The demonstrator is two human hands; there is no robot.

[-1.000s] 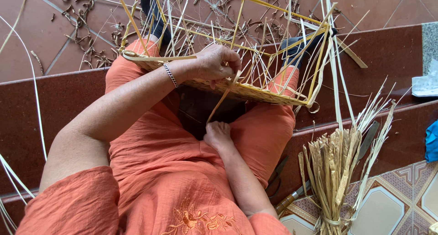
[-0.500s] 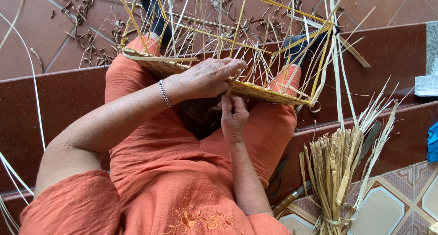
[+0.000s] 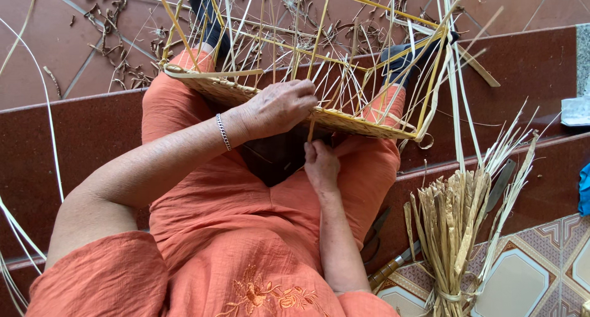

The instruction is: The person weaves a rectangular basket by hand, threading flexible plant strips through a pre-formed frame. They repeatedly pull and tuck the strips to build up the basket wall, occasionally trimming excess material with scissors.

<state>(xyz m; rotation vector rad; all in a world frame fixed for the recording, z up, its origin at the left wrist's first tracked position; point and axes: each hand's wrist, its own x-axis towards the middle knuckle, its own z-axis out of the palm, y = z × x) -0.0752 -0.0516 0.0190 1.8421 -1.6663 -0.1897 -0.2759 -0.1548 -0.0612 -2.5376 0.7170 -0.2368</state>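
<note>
My left hand lies curled over the near woven edge of the basket frame on my lap. My right hand, directly below, is closed, pinching a strip running upward into the weave.

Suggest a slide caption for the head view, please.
Seated weaver's left hand steadies a half-woven basket while the right hand pulls a strip beneath.

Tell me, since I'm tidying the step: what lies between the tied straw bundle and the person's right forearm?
In the head view, a wooden-handled tool lies on the step between the straw bundle and the right forearm; its blade is partly hidden.
</note>
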